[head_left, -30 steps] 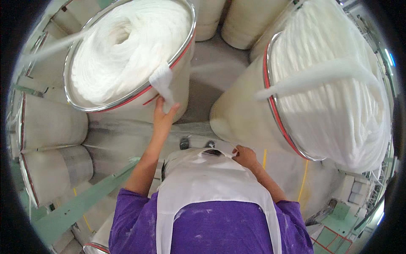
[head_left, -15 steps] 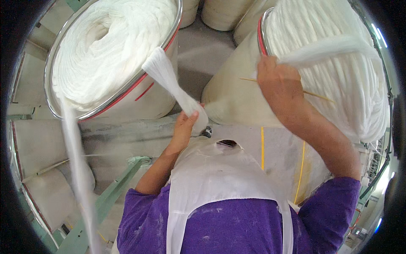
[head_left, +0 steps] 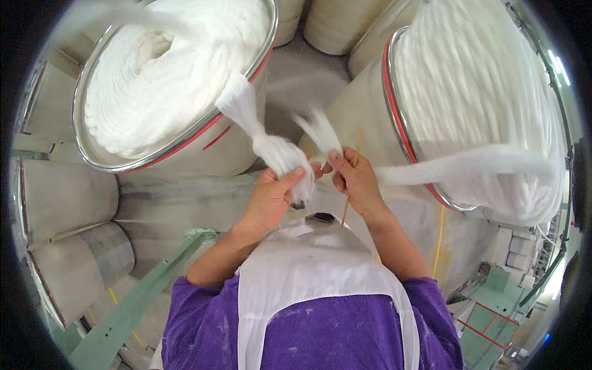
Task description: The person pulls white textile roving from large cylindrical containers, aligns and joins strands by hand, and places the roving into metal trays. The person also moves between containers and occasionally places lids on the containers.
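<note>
My left hand (head_left: 271, 194) holds the loose, spread end of a white fibre sliver (head_left: 280, 154), which runs up over the rim of the left can (head_left: 237, 151). Close beside it, my right hand (head_left: 359, 184) pinches a second white sliver (head_left: 453, 168) that stretches from the right can (head_left: 345, 111). A frayed tuft of this sliver sticks up past the fingers. The same hand keeps a thin wooden stick (head_left: 346, 209), held nearly upright. Thick white coils (head_left: 148, 80) fill the left can, and more coils (head_left: 475, 92) heap above the right one.
More pale cans stand behind (head_left: 333, 24) and at the left (head_left: 74, 191). A green metal bar (head_left: 142, 296) slants across the lower left. Yellow lines (head_left: 439, 240) mark the floor at the right. A blurred white strand (head_left: 111, 15) crosses the left can's top edge.
My right hand has come from the right can to beside my left hand, bringing the sliver and stick. The left sliver's end now fans out. The strand hanging at the left has swung up.
</note>
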Motion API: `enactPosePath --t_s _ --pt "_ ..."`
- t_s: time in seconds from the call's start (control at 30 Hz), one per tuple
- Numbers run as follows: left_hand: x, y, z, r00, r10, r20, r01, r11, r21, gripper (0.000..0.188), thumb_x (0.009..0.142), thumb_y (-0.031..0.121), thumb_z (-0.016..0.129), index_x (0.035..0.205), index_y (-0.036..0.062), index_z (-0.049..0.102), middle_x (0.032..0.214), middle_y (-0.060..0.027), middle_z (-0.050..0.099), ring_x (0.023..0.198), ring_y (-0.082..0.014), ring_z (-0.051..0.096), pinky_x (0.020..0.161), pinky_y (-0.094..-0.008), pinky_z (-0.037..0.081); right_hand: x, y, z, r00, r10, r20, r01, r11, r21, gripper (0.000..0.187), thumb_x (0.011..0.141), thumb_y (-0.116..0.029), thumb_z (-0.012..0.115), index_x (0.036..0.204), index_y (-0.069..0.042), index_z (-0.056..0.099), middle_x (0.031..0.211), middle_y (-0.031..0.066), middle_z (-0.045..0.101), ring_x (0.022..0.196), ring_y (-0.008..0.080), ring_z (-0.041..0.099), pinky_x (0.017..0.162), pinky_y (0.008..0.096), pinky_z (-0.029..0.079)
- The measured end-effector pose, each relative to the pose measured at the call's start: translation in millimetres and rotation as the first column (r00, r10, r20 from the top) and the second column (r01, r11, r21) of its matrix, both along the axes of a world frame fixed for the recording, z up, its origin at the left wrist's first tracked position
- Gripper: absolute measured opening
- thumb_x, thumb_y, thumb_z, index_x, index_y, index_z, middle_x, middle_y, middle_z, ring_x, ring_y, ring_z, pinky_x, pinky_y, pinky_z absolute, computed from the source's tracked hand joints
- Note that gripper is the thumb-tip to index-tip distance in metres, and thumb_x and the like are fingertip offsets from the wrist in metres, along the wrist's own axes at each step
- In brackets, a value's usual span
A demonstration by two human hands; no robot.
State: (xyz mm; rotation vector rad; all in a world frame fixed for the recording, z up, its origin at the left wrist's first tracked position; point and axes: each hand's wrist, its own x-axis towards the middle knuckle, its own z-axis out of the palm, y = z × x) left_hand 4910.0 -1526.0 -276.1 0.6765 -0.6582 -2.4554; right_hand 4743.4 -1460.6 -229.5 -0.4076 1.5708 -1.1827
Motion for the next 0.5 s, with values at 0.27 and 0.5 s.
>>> enactPosePath --t_s 0.27,0.5 --pt "-23 11 16 0.998 0.037 0.055 -0.028 0.988 -0.151 0.034 0.09 0.009 0.062 0.122 0.0025 0.055 0.113 -0.0049 0.063 0.105 -0.0139 0.057 0.093 -0.0309 0.043 7 19 8 0.986 -0.075 -0.151 0.013 0.926 -0.377 0.035 0.082 -0.013 0.072 0.11 -0.004 0.054 0.084 0.0001 0.062 0.056 0.0031 0.046 0.049 0.0194 0.037" --pt "-12 7 23 0.996 -0.042 -0.081 0.048 0.995 0.083 0.033 0.09 0.006 0.06 0.122 0.0006 0.054 0.115 -0.0058 0.061 0.109 -0.0174 0.057 0.096 -0.0333 0.043 2 22 17 0.991 -0.067 -0.113 0.031 0.957 -0.29 0.035 0.08 -0.008 0.073 0.109 -0.004 0.055 0.079 -0.0013 0.062 0.058 0.0027 0.048 0.048 0.0189 0.037"
